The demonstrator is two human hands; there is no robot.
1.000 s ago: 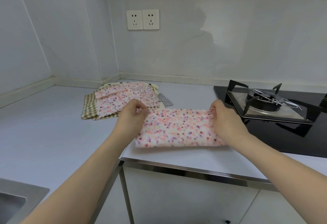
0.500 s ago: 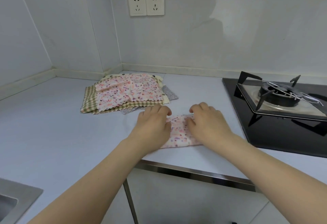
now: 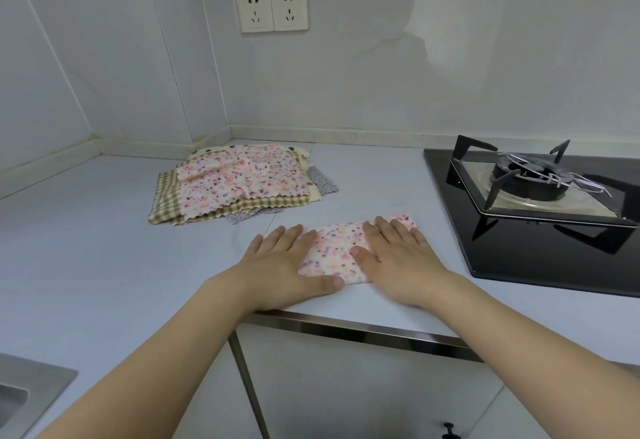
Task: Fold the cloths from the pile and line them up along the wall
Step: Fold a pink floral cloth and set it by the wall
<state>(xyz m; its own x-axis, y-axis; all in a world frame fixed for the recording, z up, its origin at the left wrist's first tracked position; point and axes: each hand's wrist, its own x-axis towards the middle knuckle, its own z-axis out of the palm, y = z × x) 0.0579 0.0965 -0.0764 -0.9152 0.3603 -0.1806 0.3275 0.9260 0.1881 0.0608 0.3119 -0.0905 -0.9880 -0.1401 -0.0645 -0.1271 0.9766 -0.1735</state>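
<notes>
Floral cloth [image 3: 341, 248] beside stove [image 3: 533, 217]: left hand [image 3: 284, 265], right hand [image 3: 398, 258] press flat, fingers spread. Next: fold again, probably.

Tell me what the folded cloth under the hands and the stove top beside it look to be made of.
Folded cloth: thin printed woven fabric, matte; it lies flat and creased under the left hand and right hand.
Stove top: likely black glass, glossy; it mirrors the pan support.
Pan support: dark matte metal, probably cast iron.
</notes>
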